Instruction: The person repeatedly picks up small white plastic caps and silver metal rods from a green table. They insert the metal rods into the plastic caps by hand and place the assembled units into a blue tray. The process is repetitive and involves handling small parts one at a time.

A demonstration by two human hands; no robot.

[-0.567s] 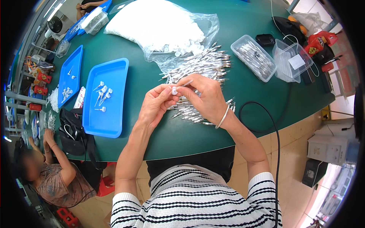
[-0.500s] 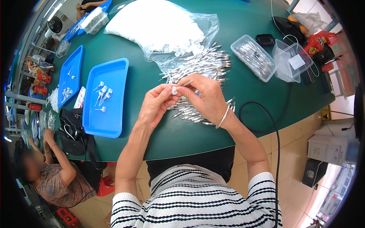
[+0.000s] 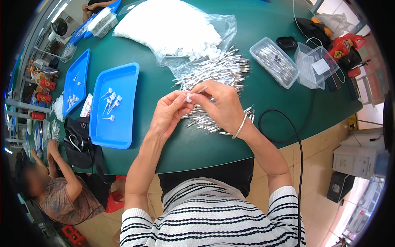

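Above the table, my left hand [image 3: 166, 113] pinches a small white plastic cap [image 3: 188, 98] between thumb and fingertips. My right hand [image 3: 224, 105] is closed, its thumb tip against the cap, and a thin pale rod [image 3: 202, 89] sticks up from between its fingers. Whether the rod touches the cap is hidden by the fingers. Beneath and behind both hands lies a heap of thin white-and-metal rods [image 3: 228, 68]. Past it, many loose white caps [image 3: 168, 29] spill from a clear plastic bag [image 3: 228, 25].
To the left, a blue tray [image 3: 134, 103] holds several capped rods [image 3: 111, 99]; another blue tray [image 3: 84, 61] stands beyond. A clear box of rods [image 3: 273, 61] and empty clear containers [image 3: 312, 66] sit at right. A black cable [image 3: 299, 164] loops over the edge. A co-worker [image 3: 61, 187] sits left.
The cap has turned slightly in my fingertips, and my right wrist has shifted a little. Otherwise both hands keep their place.
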